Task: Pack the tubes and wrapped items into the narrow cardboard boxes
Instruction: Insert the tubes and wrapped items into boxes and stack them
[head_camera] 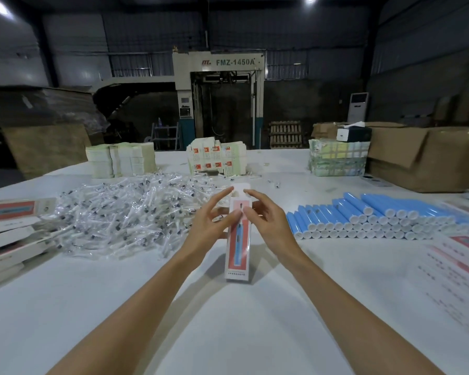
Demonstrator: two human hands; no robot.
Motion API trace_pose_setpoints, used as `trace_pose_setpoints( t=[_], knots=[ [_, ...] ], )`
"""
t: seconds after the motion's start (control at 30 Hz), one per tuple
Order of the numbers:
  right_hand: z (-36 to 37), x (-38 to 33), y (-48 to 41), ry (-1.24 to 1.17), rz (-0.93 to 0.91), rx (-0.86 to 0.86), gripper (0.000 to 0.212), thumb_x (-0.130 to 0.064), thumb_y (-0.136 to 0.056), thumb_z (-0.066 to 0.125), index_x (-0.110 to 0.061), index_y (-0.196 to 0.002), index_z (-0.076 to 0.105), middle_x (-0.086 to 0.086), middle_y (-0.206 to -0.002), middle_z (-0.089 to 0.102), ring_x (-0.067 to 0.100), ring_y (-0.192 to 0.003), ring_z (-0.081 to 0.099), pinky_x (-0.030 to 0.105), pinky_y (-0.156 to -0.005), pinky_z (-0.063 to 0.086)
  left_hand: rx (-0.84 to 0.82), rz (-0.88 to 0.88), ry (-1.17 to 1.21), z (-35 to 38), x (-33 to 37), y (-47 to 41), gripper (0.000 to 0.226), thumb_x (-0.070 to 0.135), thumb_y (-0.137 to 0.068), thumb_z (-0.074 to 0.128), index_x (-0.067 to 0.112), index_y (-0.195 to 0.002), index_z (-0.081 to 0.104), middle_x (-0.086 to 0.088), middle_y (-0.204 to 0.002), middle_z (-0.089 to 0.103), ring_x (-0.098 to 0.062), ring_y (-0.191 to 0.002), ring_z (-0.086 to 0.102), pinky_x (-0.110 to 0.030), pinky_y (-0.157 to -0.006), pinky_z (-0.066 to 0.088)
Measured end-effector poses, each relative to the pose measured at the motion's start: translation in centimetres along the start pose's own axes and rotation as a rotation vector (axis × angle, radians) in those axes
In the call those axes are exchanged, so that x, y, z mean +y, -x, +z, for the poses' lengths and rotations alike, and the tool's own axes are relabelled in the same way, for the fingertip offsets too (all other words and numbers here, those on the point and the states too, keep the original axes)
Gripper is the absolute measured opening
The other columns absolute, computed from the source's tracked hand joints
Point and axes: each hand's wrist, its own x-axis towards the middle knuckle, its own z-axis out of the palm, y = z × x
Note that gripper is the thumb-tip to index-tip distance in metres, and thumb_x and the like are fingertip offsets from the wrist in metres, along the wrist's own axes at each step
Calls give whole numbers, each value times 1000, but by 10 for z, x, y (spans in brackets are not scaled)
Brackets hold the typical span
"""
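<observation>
Your left hand [211,220] and right hand [266,220] both grasp the narrow box [237,250] near its far end. Each thumb presses on the printed front and each forefinger reaches up to the white end flap [241,188]. The other fingers curl round behind the box, so you cannot see how they lie there. You also cannot tell whether anything is inside, or whether the near end rests on the table [228,334] or hangs just above it.

The box sits in the middle of the scene between your forearms. Its long axis runs near to far, with the flap end pointing away from you and raised. It is white, with a red panel and a picture of a blue tube down its front; the small print at the near end is too fine to read.

Just beyond your left hand spreads a loose heap of wrapped items [125,212] in clear film, their contents hard to make out. To the right lie blue tubes [377,215] with white caps, stacked in rows. Matching boxes [11,226] at the left edge are cut off, as are printed sheets [458,266] at the right. Far off stand stacks of flat cartons [119,161] and a brown carton [428,158].
</observation>
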Motion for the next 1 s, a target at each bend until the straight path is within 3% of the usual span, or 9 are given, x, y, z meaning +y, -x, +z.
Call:
trace_pose_setpoints(
  t=[0.17,0.43,0.6,0.73,0.83,1.0],
  knots=[
    [2,4,0,45,42,-25,25,-25,-106,61,-45,-121,64,-16,-100,75,13,-97,74,19,-83,58,-17,-32,83,-3,-16,2,49,44,-95,79,48,-142,65,0,-116,78,-25,-114,75,-42,-81,66],
    [-3,3,-3,125,50,-140,9,-20,-106,60,-16,-107,68,0,-92,75,14,-86,73,24,-79,55,9,-21,23,-10,-16,8,39,45,-95,78,39,-133,71,-8,-111,77,-24,-104,79,-36,-77,65],
    [-8,3,2,203,61,-227,17,-28,-108,58,-14,-113,66,-12,-86,71,7,-80,69,21,-75,54,10,-29,-25,-11,-16,13,32,47,-94,77,42,-126,74,-14,-110,74,-25,-99,80,-35,-73,65],
    [-7,1,3,112,66,-161,20,-36,-109,54,-23,-123,59,5,-92,76,26,-85,73,34,-80,60,9,-49,-17,-9,-14,15,34,48,-92,77,44,-125,73,-10,-107,76,-23,-99,80,-31,-72,64],
    [-8,0,0,40,95,-85,25,-37,-110,52,-27,-132,50,9,-88,78,29,-82,75,36,-79,62,7,-46,-10,-5,-12,16,34,50,-91,78,47,-125,73,-8,-110,77,-23,-101,80,-32,-72,64],
    [-17,-4,-6,-116,214,-37,27,-31,-110,52,-9,-118,67,18,-92,77,31,-80,73,38,-73,59,-45,-35,-8,-3,-6,17,44,57,-86,79,45,-127,72,-3,-113,79,-21,-101,79,-34,-75,65]
  ],
)
